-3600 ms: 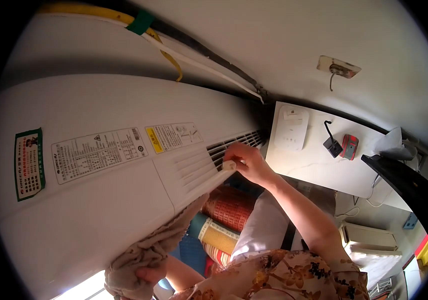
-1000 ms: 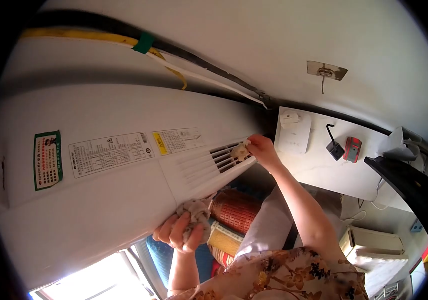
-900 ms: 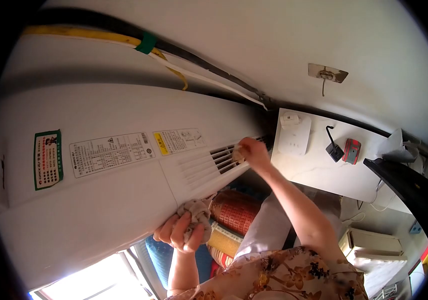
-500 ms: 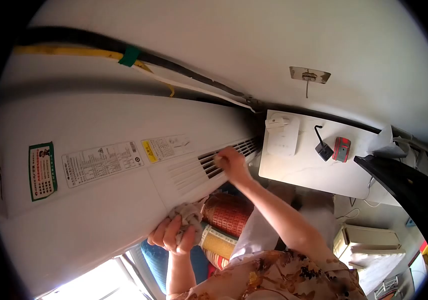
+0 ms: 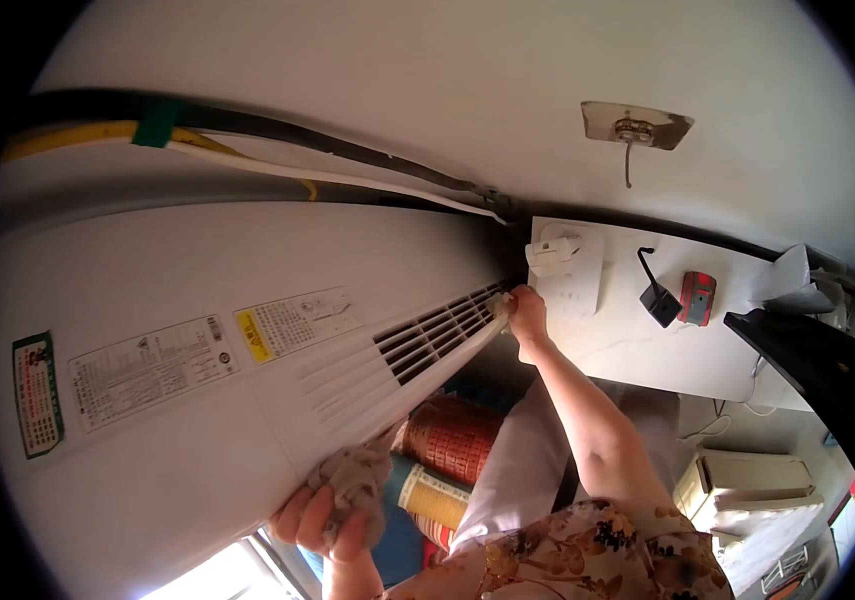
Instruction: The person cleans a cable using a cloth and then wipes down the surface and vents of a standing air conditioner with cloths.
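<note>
A tall white air conditioner [image 5: 248,240] with a slatted vent grille [image 5: 438,335] and printed labels fills the left and middle of the view. My left hand [image 5: 323,525] is closed around a crumpled greyish cloth [image 5: 353,485] against the unit's near front edge. At the far end of the grille, my right hand [image 5: 528,318] pinches a small pale cloth [image 5: 500,306] against the slats. Its fingertips are partly hidden behind the hand.
To the right is a white marbled table [image 5: 638,355] holding a red-and-black device [image 5: 698,298], a black gadget [image 5: 660,302] and a white box-like item [image 5: 554,257]. Cables and a pipe [image 5: 338,150] run along the wall. Rolled mats [image 5: 448,440] stand below.
My right hand has moved along the grille to its far end. My left hand with the cloth appears lower and slightly further left, and the view has shifted.
</note>
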Available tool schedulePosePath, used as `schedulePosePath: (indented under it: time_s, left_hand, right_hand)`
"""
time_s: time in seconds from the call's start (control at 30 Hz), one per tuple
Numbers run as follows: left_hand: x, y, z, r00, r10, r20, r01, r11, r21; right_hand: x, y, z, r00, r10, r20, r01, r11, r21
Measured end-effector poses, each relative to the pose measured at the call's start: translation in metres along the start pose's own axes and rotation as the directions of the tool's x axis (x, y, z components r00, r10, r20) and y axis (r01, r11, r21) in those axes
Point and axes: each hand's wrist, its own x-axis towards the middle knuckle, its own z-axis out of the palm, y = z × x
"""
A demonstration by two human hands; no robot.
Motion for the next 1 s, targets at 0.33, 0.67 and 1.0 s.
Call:
schedulePosePath:
  time_s: [0.33, 0.67, 1.0]
  left_hand:
    - [-0.034, 0.001, 0.043, 0.988, 0.015, -0.156, -0.008, 0.999, 0.042]
    - [-0.061, 0.003, 0.067, 0.969, 0.039, -0.243, -0.033, 0.999, 0.028]
    - [-0.095, 0.002, 0.085, 0.949, 0.019, -0.313, -0.034, 0.998, -0.044]
  right_hand:
    - [0.04, 0.032, 0.005, 0.955, -0.297, -0.026, 0.292, 0.949, -0.119]
    - [0.044, 0.059, 0.035, 0.876, -0.374, 0.305, 0.386, 0.922, 0.02]
    - [-0.012, -0.042, 0.006, 0.836, -0.547, 0.036, 0.433, 0.699, 0.569]
